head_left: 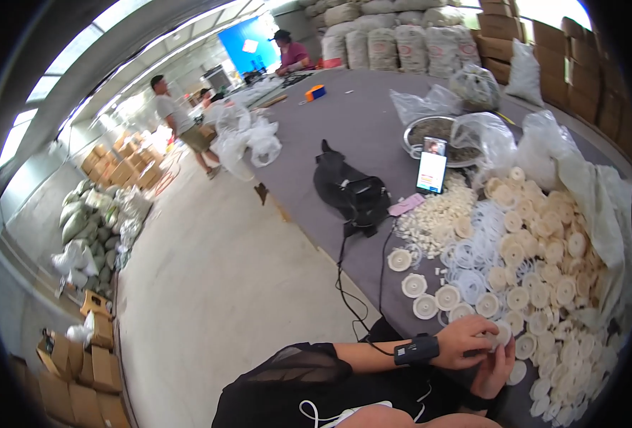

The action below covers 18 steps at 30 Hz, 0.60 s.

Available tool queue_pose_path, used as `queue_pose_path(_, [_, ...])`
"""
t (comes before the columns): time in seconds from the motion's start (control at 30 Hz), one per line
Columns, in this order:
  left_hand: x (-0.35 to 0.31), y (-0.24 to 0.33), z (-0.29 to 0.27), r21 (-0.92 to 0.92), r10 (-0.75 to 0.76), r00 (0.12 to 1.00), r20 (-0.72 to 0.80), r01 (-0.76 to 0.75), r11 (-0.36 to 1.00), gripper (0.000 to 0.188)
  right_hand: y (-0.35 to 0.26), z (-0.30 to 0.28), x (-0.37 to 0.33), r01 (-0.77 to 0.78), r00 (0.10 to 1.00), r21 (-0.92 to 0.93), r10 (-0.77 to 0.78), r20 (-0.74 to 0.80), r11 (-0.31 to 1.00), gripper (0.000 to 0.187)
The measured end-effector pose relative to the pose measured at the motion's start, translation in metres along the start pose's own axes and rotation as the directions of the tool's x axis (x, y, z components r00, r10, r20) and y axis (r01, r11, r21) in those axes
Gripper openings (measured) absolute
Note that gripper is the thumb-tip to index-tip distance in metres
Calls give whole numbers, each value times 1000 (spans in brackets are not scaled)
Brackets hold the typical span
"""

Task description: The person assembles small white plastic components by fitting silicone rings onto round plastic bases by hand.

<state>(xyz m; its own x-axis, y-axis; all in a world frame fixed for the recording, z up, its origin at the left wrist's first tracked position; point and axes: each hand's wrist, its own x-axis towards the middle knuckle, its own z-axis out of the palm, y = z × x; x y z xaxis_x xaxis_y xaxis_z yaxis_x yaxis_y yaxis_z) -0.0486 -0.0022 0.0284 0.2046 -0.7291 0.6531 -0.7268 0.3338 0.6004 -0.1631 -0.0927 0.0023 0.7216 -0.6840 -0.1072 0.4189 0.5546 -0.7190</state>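
Observation:
My left hand [464, 342], with a black device strapped at its wrist, has its fingers closed on a white plastic disc [502, 334]. My right hand [495, 371], which wears a black band, grips the same disc from below. Both hands are together at the table's near edge. Close around them lie several loose cream plastic discs [446, 297], with a large heap of such discs [544, 235] beyond and to the right. Translucent white rings [471, 284] and a pile of small cream pieces [437, 220] lie farther off. My fingers cover part of the held disc.
A lit phone [431, 165] leans against a metal basin [410, 135] near plastic bags [476, 85]. A black bag [348, 187] with trailing cables lies on the grey table [294, 135]. Cartons [80, 378] and sacks [91, 221] line the left. Other people [180, 118] are farther back.

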Motion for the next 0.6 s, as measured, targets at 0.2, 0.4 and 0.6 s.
queue_pose_path(0.2, [-2, 6, 5, -296, -376, 903, -207, 308, 904, 31, 4, 6, -4, 75, 995, -181, -85, -49, 981, 41])
queue_pose_path(0.4, [-11, -14, 13, -687, -566, 814, 133, 487, 540, 37, 7, 6, -1, 313, 941, -492, -335, 46, 812, 44])
queue_pose_path(0.6, [-9, -11, 15, -797, -586, 795, 157, 453, 399, 31, -4, 8, -4, 326, 935, -537, -351, 59, 778, 39])
